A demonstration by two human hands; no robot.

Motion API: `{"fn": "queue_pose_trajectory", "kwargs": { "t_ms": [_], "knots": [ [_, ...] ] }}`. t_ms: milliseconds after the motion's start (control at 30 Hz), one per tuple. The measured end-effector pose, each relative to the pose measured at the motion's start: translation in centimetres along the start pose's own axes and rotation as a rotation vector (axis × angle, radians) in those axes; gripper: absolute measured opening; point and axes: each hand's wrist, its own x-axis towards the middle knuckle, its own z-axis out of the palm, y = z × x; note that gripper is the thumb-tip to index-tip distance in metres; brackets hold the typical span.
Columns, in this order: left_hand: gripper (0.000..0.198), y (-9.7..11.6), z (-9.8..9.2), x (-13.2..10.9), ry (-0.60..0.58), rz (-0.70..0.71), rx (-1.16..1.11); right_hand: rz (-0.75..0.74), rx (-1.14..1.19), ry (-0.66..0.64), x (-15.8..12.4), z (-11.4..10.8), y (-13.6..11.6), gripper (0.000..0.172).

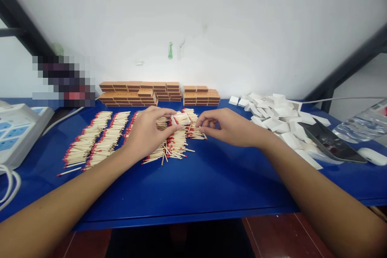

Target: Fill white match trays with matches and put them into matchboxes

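Observation:
My left hand (151,129) grips a small white inner matchbox tray (180,119) between thumb and fingers. Red-tipped matches lie inside this tray, which is tilted above a loose pile of matches (175,145). Just to its right, my right hand (222,127) has its fingers curled, with thumb and index fingertips close together at the right edge of the pile. Whether a match is between those fingertips is too small to tell. Left of the pile, more matches (101,141) lie in slanting rows, partly hidden behind my left hand and forearm.
Closed brown matchboxes (127,98) stand stacked along the wall, with another stack (201,97) beside them. White empty trays (278,115) are heaped at right, near a dark phone (332,141), a white mouse (373,156) and a plastic bottle (363,123). A power strip (18,133) sits left.

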Motion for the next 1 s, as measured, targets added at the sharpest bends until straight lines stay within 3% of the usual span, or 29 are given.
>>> {"fn": "queue_pose_trajectory", "kwargs": {
  "t_ms": [200, 400, 633, 1000],
  "knots": [
    [0.038, 0.0, -0.1, 0.0, -0.009, -0.002, -0.005, 0.105, 0.264, -0.090, 0.3, 0.1, 0.2, 0.018],
    [0.037, 0.2, -0.2, 0.0, -0.016, -0.004, -0.006, 0.086, 0.031, -0.034, 0.5, 0.1, 0.6, 0.016],
    [0.037, 0.0, -0.1, 0.0, -0.008, 0.025, 0.001, 0.130, -0.111, -0.143, 0.2, 0.3, 0.7, 0.014],
    [0.039, -0.1, -0.1, -0.1, -0.017, 0.044, 0.011, -0.006, -0.255, -0.107, 0.5, 1.0, 0.5, 0.008]
  ]
}}
